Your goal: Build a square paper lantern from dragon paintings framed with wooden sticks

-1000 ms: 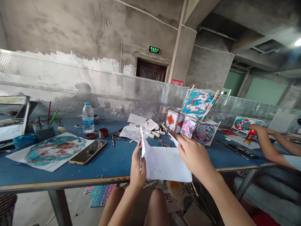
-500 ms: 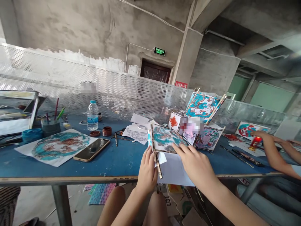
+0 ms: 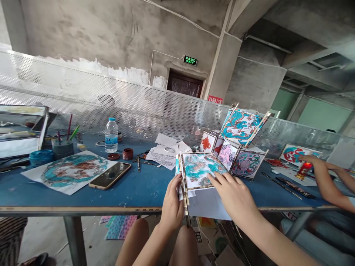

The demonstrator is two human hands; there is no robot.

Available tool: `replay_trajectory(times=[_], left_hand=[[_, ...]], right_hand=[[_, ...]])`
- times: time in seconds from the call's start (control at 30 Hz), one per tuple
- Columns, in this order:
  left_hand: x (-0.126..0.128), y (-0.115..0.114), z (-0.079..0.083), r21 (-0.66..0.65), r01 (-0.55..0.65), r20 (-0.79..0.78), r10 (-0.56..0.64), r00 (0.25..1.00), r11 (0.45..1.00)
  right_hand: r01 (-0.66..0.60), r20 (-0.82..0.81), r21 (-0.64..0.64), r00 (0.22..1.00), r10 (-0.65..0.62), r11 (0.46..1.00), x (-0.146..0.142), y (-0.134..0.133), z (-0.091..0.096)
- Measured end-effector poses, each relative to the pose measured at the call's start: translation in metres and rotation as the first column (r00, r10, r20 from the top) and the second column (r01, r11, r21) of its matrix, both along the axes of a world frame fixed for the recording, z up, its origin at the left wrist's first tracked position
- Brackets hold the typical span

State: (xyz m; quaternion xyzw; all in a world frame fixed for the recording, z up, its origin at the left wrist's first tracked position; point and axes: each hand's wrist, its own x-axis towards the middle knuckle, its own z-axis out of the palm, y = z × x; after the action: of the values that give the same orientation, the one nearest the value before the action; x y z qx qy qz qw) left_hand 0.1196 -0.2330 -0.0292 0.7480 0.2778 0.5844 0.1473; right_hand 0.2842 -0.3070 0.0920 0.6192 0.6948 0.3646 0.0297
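Note:
A stick-edged panel [image 3: 202, 168] with a turquoise and brown dragon-like picture is tilted up over the table's front edge. At its left side, my left hand [image 3: 172, 203] is closed around the upright wooden sticks [image 3: 185, 199] of the frame; its thumb is partly hidden. Across the panel's lower right part lies my right hand [image 3: 235, 194], fingers stretched out and touching the picture, thumb out of sight. Below the panel a pale sheet [image 3: 208, 205] hangs at the edge. Just behind stand small framed pictures, one with a red knot [image 3: 206, 143], another with a round design [image 3: 246, 162].
Left on the blue table [image 3: 146, 188] lie a dragon painting [image 3: 74, 170], a phone [image 3: 111, 175], a water bottle [image 3: 111, 136] and paint jars [image 3: 128, 153]. A lantern-like frame [image 3: 241, 125] stands behind. At right, another person's hand [image 3: 309, 159] is near a red lamp [image 3: 303, 170].
The panel has tipped so that its picture faces me more fully, its lower edge dropping slightly. Both hands keep their places on it, the right fingers lying a little further along its surface.

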Motion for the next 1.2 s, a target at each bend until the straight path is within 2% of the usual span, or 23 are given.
replay_trajectory(times=[0.47,0.67,1.2], left_hand=[[-0.0013,0.0002,0.0046,0.001,-0.07,-0.111,0.07,0.991,0.998],[-0.0026,0.0034,0.002,0.023,-0.113,-0.104,0.115,0.988,0.993],[-0.0025,0.0016,0.0071,0.036,-0.145,-0.116,0.148,0.982,0.989]], right_hand=[[-0.042,0.031,0.016,0.999,0.041,0.999,0.0017,0.0033,-0.0074],[-0.053,0.02,0.014,0.998,0.053,0.998,-0.0006,0.004,-0.0069],[-0.058,0.02,0.002,0.998,0.058,0.998,-0.0007,-0.0031,-0.0098]])
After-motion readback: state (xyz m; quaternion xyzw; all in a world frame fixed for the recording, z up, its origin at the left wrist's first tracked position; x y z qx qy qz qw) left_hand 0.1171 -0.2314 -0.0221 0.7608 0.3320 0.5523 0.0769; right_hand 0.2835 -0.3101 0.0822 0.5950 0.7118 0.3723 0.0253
